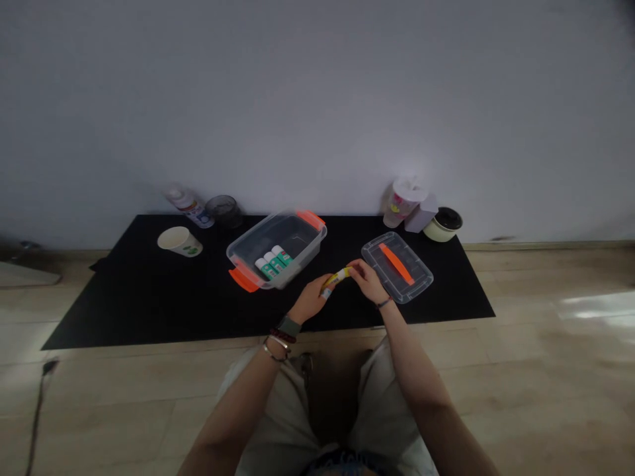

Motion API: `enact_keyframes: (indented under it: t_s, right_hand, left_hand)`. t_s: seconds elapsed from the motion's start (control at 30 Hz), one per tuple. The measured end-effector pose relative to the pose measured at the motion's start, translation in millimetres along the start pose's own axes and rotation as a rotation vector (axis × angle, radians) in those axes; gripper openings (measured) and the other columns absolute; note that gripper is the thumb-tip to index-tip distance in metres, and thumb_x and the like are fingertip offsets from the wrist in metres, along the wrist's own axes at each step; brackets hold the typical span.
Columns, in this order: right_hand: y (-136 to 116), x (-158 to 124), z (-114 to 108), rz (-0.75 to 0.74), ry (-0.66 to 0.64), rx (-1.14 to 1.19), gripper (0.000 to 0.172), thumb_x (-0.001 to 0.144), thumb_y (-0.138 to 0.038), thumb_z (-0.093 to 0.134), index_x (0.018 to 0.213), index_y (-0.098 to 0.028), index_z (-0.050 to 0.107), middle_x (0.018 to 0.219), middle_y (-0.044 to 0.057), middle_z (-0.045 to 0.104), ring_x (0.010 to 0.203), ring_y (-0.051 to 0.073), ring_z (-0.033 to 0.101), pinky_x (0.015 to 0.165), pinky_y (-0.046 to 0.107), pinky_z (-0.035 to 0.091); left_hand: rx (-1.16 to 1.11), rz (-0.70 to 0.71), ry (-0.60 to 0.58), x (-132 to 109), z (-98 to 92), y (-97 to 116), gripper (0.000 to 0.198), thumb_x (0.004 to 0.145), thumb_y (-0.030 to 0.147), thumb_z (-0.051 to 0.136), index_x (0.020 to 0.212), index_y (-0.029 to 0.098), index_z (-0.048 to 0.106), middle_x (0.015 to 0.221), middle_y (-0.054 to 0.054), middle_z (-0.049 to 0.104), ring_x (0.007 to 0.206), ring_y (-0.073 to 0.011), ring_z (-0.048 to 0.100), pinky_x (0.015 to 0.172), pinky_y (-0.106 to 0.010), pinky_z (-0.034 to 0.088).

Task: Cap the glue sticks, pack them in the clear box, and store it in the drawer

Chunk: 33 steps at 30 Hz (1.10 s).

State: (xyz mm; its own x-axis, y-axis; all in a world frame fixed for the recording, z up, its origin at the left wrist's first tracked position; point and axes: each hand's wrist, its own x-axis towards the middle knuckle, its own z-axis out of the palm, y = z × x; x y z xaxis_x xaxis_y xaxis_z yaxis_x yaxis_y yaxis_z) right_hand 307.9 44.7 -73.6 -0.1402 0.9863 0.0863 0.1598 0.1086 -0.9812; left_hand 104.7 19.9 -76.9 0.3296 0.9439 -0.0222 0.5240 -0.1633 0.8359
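My left hand [310, 299] is closed around a yellow and white glue stick [337, 277], just in front of the box. A small whitish piece also shows by its fingers; I cannot make out whether it belongs to the stick. The fingers of my right hand [368, 279] pinch the stick's far end. Behind my left hand stands a clear plastic box [303, 259] with orange latches, uncovered. Inside lie several green and white glue sticks [274, 262] side by side. Right of my right hand, the clear lid [419, 271] with its orange handle [397, 264] lies flat.
On the black table [163, 304], a paper cup [179, 242], a spray can [191, 206] and a dark bowl [224, 211] stand at left. At back right are a lidded plastic cup [403, 201], a pale box [421, 213] and a cream pot [441, 228] against the wall.
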Motion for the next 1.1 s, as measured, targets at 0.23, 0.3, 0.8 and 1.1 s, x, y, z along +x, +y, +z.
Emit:
enact_keyframes:
  t_s: [0.23, 0.3, 0.8, 1.1]
  right_hand:
    - [-20.7, -13.6, 3.2, -0.068, -0.07, -0.16, 0.021, 0.094, -0.041, 0.053, 0.086, -0.022, 0.059, 0.069, -0.003, 0.054, 0.062, 0.013, 0.047, 0.06, 0.026, 0.036]
    - [-26.6, -18.7, 3.9, -0.095, -0.084, -0.185, 0.023, 0.095, -0.04, 0.052, 0.082, -0.022, 0.056, 0.066, -0.004, 0.05, 0.06, 0.013, 0.045, 0.059, 0.025, 0.033]
    - [-48.5, -30.3, -2.2, -0.053, -0.035, -0.885, 0.04, 0.103, -0.027, 0.033, 0.069, -0.019, 0.054, 0.063, 0.003, 0.06, 0.056, 0.014, 0.052, 0.057, 0.028, 0.023]
    - [-54.5, -34.0, -11.0, 0.065, 0.045, -0.668, 0.045, 0.102, -0.032, 0.034, 0.059, -0.023, 0.043, 0.058, 0.005, 0.057, 0.055, 0.016, 0.051, 0.055, 0.029, 0.029]
  left_hand:
    - [-0.14, -0.056, -0.131, -11.0, -6.5, 11.6, 0.037, 0.097, 0.044, 0.041, 0.112, 0.019, 0.063, 0.089, -0.005, 0.07, 0.073, -0.0176, 0.063, 0.07, -0.031, 0.052]
    - [-0.245, -0.08, -0.189, -15.0, -8.8, 17.2, 0.04, 0.096, 0.05, 0.042, 0.111, 0.018, 0.061, 0.087, -0.005, 0.068, 0.067, -0.0152, 0.058, 0.064, -0.028, 0.049]
    - [0.127, 0.278, 0.042, -22.2, 8.9, 49.0, 0.034, 0.1, 0.034, 0.043, 0.125, 0.016, 0.057, 0.121, -0.013, 0.067, 0.111, -0.0241, 0.064, 0.098, -0.04, 0.051]
    - [0.279, 0.276, -0.023, -18.0, 11.4, 65.4, 0.033, 0.101, 0.031, 0.041, 0.124, 0.014, 0.056, 0.117, -0.015, 0.067, 0.105, -0.0252, 0.065, 0.094, -0.041, 0.052]
